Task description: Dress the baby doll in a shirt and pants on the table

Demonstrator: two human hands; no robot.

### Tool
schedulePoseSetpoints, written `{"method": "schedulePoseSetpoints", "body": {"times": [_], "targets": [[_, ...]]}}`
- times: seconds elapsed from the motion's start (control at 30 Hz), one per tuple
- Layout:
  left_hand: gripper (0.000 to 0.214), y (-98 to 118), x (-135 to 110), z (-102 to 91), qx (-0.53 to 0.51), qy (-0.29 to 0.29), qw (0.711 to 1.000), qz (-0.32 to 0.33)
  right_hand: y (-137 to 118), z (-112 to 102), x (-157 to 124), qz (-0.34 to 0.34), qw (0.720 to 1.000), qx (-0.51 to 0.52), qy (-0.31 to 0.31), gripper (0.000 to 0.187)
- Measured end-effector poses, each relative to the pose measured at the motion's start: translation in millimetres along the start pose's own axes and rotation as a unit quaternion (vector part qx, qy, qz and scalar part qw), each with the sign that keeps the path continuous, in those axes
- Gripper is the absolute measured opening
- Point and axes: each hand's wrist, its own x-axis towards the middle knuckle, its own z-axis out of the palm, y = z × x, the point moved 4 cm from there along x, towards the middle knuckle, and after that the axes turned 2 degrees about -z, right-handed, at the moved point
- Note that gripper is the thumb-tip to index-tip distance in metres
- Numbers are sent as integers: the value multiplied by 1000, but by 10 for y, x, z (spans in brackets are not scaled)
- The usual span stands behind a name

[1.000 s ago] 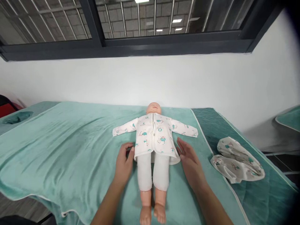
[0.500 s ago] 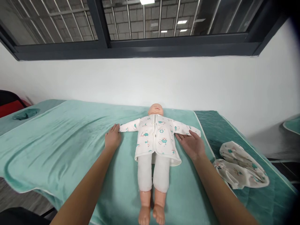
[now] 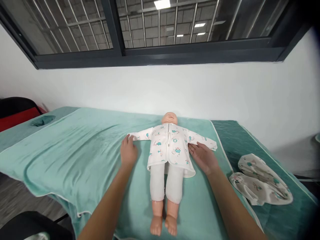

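Observation:
A baby doll (image 3: 157, 208) lies on its back with its arms spread, wearing a white jacket (image 3: 163, 145) with a green print and white trousers (image 3: 174, 183). My left hand (image 3: 128, 151) rests at the cuff of the sleeve on the left, fingers stretched out and touching its end. Beside the jacket's right edge, my right hand (image 3: 203, 156) is open with the palm turned partly up, its fingertips at the jacket's side just under the other sleeve (image 3: 203, 140). Neither hand grips anything. The doll's hands are hidden.
Beneath the doll is a light green blanket (image 3: 87, 156) over a darker green mat (image 3: 226, 136). A folded printed cloth (image 3: 261, 181) lies at the right. A red and black object (image 3: 18, 113) stands at the far left, and a white wall (image 3: 125, 86) rises behind.
The view has shifted slightly. My right hand has come off the sleeve and sits just below it, thumb no longer over it. My left hand stays near the cuff.

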Motion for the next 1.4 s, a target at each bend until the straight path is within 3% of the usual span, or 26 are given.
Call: {"method": "schedulePoseSetpoints", "body": {"times": [0.13, 0.27, 0.33, 0.47, 0.5, 0.57, 0.67, 0.77, 1.07, 1.4], "targets": [[42, 280, -309, 61, -187, -74, 979, -11, 134, 88, 19, -6, 996, -85, -5, 16], [45, 473, -457, 91, -339, -138, 925, -100, 229, 149, -3, -20, 994, -107, -22, 17], [49, 541, -504, 112, -457, -173, 856, -170, 239, 167, -9, -26, 993, -110, -33, 21], [54, 722, -559, 181, -661, -286, 648, -247, 225, 172, 21, -26, 994, -102, -26, 25], [53, 757, -553, 199, -686, -306, 608, -259, 227, 174, 36, -23, 995, -97, -22, 25], [51, 809, -515, 249, -714, -330, 550, -281, 241, 184, 65, -18, 996, -90, -17, 25], [50, 876, -433, 355, -728, -357, 498, -308, 279, 228, 92, -9, 996, -92, -17, 23], [50, 930, -338, 451, -736, -350, 483, -319, 292, 297, 78, -4, 995, -98, -16, 20], [57, 968, -115, 609, -748, -268, 538, -281, 167, 320, 64, -45, 995, -86, 38, 18], [60, 1004, 53, 744, -760, -245, 535, -274, 112, 391, 244, -49, 995, -76, 39, 20]]}}
